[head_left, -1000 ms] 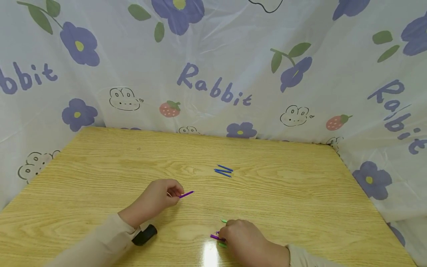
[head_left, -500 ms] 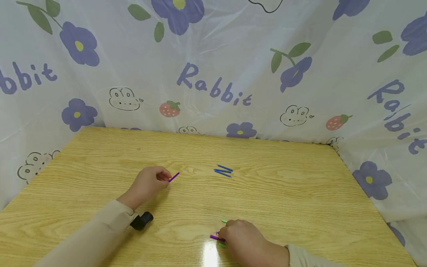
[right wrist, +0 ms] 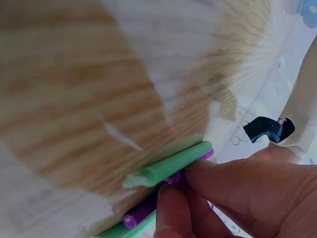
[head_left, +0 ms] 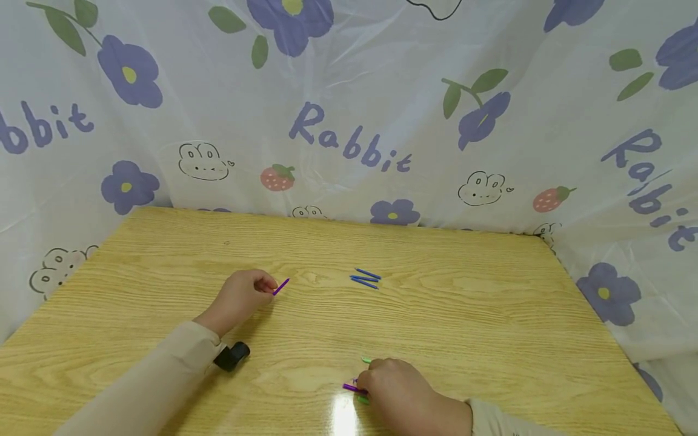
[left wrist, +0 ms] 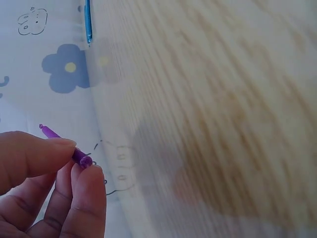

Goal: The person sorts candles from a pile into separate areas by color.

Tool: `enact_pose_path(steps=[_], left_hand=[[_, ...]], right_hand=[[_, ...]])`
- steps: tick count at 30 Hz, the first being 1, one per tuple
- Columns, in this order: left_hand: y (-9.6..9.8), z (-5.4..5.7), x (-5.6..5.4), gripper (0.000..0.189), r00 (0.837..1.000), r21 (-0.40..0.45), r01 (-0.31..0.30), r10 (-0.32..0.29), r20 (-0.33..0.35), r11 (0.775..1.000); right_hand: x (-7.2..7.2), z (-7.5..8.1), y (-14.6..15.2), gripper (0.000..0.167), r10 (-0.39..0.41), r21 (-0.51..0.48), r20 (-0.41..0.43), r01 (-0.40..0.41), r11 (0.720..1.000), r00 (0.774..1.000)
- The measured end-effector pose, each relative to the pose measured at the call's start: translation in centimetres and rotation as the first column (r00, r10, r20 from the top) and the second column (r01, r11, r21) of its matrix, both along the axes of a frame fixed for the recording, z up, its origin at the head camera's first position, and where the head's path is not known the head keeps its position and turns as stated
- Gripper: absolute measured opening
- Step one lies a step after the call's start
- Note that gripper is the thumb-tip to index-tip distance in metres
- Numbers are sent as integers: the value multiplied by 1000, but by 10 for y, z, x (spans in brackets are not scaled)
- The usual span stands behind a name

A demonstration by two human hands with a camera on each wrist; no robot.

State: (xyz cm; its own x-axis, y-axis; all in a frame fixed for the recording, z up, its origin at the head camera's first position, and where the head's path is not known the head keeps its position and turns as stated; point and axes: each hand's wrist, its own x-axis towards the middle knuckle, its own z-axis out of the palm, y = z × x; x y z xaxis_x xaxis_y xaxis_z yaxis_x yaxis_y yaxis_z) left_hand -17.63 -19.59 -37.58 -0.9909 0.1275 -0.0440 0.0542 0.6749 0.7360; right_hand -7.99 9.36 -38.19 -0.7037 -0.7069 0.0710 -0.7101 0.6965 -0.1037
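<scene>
My left hand [head_left: 240, 300] pinches a thin purple candle [head_left: 281, 286] between thumb and fingertips, over the left middle of the table. In the left wrist view that candle [left wrist: 52, 133] shows a small wick at its far end. Low at the front, my right hand [head_left: 400, 393] has its thumb and fingertips closed on a purple candle among a small bunch. The right wrist view shows a green candle [right wrist: 178, 161] beside the thumb, a purple candle [right wrist: 141, 212] below and another green candle [right wrist: 129, 230] under it. My fingers hide part of the bunch.
Three blue candles [head_left: 364, 279] lie close together beyond the hands on the wooden table [head_left: 463, 315]. A white patterned curtain [head_left: 349, 85] hangs along the back and sides. A black wrist device [head_left: 233, 356] sits at the left cuff.
My left hand has moved away and to the left with the purple candle, slowing over the last half second. The right hand stays in place at the bunch.
</scene>
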Motion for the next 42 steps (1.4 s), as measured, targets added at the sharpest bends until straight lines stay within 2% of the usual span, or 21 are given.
enact_pose_path(steps=[9, 14, 21, 28, 42], left_hand=[[1, -2, -5, 10, 999, 0, -17, 17, 35, 1000], [1, -4, -7, 9, 999, -16, -14, 15, 31, 1000], [1, -7, -10, 12, 997, -14, -16, 17, 77, 1000], [1, -5, -10, 15, 997, -36, 4, -1, 77, 999], [3, -5, -11, 16, 993, -65, -9, 16, 119, 998]], right_hand=[[-1, 0, 1, 16, 17, 10, 14, -17, 1000, 1000], [-2, 1, 1, 17, 25, 6, 43, -25, 1000, 999], [-2, 1, 0, 19, 21, -6, 42, -21, 1000, 999], [-1, 1, 0, 20, 18, -2, 36, -18, 1000, 999], [-2, 1, 1, 20, 17, -8, 67, -17, 1000, 998]])
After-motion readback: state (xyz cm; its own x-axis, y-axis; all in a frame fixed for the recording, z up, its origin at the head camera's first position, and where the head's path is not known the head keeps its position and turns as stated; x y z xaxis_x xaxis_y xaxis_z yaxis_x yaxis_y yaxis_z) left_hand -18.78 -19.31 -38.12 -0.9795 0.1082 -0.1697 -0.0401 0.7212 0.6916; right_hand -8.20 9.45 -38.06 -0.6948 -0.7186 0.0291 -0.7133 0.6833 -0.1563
